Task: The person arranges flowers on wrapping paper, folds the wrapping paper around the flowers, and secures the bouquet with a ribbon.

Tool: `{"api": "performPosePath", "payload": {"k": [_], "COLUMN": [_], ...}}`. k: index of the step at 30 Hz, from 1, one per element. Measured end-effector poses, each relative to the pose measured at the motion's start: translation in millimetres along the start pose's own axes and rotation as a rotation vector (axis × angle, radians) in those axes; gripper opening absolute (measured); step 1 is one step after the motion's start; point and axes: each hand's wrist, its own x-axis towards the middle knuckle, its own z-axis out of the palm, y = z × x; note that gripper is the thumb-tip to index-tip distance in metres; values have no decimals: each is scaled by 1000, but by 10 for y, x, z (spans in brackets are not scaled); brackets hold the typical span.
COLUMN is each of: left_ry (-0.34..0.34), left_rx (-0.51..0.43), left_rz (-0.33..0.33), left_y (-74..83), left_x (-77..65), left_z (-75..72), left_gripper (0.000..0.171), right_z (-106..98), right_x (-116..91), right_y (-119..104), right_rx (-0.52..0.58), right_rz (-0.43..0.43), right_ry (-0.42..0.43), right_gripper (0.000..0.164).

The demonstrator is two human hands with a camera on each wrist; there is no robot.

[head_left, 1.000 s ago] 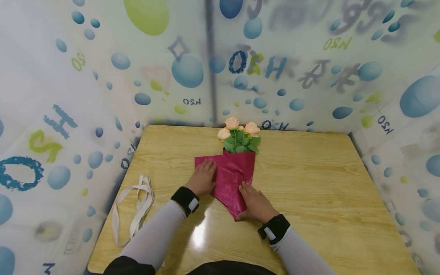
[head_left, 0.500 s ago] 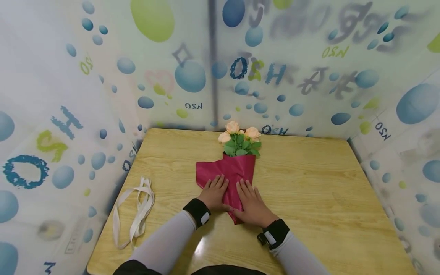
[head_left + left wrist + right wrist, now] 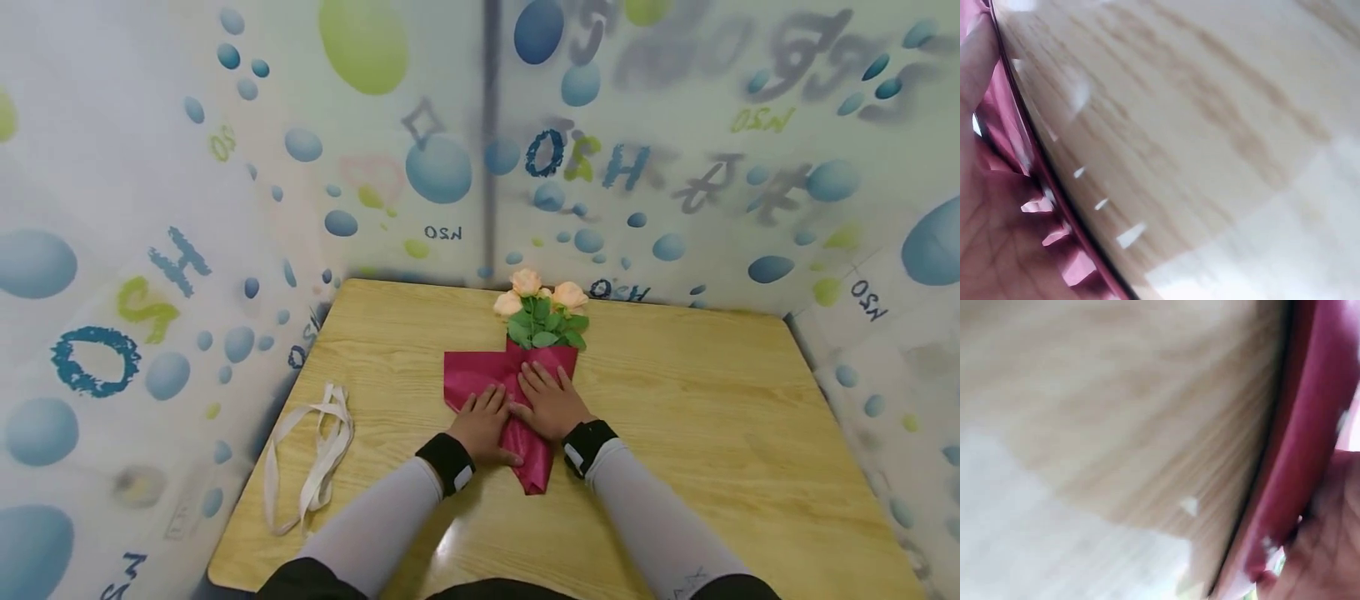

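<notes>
Peach roses (image 3: 568, 296) with green leaves (image 3: 546, 323) stick out of the top of a dark red wrapping sheet (image 3: 476, 372) that lies on the table. My left hand (image 3: 482, 427) rests on the lower left of the wrapping, its fingers straight. Higher up and to the right, my right hand (image 3: 552, 403) presses the wrapping flat, fingers spread, just below the leaves. A left flap of the sheet sticks out past the left hand. In the left wrist view the palm (image 3: 1004, 250) lies against creased red wrapping (image 3: 1007, 119). The stems are hidden under the sheet.
A loose white ribbon (image 3: 330, 450) lies in loops on the left of the wooden table (image 3: 697, 433). Printed wall sheets (image 3: 442, 171) with blue and green spots stand close behind the table and along both sides.
My left hand has moved from the left flap inward and down the wrapping. The right hand has slid up from the lower right edge toward the leaves. The head view has shifted slightly.
</notes>
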Motion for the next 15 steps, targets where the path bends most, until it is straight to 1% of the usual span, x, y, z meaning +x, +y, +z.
{"api": "performPosePath", "payload": {"k": [3, 7, 11, 13, 15], "left_ry": [-2, -4, 29, 47, 51], "left_rx": [-4, -3, 41, 58, 73], "left_rz": [-2, -2, -5, -16, -32], "left_y": [-5, 35, 56, 56, 50], "left_x": [-12, -22, -23, -26, -27], "left_z": [-32, -38, -23, -27, -33], "left_gripper": [108, 108, 109, 110, 112], "right_z": [-35, -48, -74, -85, -104], "right_x": [122, 194, 270, 322, 377], "right_y": [-29, -45, -59, -63, -70], "right_rx": [4, -4, -3, -24, -31], "right_rz": [-31, -35, -25, -22, -26], "right_ry": [-17, -17, -11, -15, -19], "right_gripper": [75, 77, 80, 79, 78]}}
